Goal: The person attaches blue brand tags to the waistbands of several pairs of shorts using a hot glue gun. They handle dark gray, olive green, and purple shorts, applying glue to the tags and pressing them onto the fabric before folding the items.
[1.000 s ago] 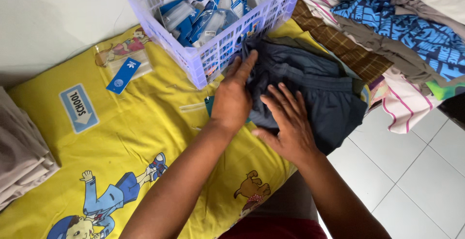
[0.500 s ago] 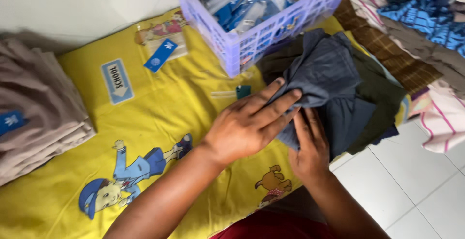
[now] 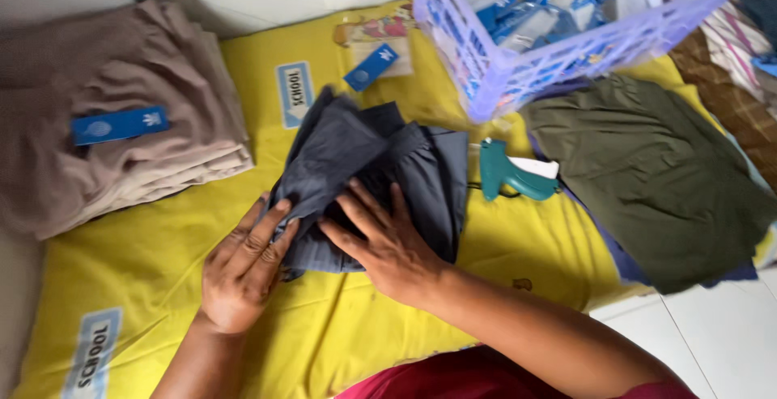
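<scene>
Both hands are down on the dark grey garment [image 3: 376, 176], which lies bunched and half folded near the middle of the yellow printed sheet [image 3: 162, 278]. The left hand [image 3: 243, 273] lies flat on the garment's near left corner, fingers stretched out and close together, pressing the cloth rather than gripping it. The right hand [image 3: 384, 241] rests just beside it on the garment's near edge, fingers spread wide and flat on the fabric, holding nothing. The two hands sit near each other, with a fold of grey cloth between them.

Just to the right of the garment lies a teal tagging gun [image 3: 510, 174] on the sheet, its handle pointing toward the near edge, close to the garment's right side but apart from both hands. Further right, an olive green garment [image 3: 655, 172] is spread out toward the sheet's right edge, with a strip of blue cloth showing under its near side. At the far edge stands a lilac plastic basket [image 3: 518, 75], filled with blue and white tags [image 3: 526, 10]. A single blue tag [image 3: 371, 67] lies on the sheet beyond the grey garment. Over at the far left corner sits a stack of folded beige garments [image 3: 113, 156], with a blue label [image 3: 120, 125] lying on top. Patterned fabrics [image 3: 736, 83] are heaped past the right edge.
</scene>
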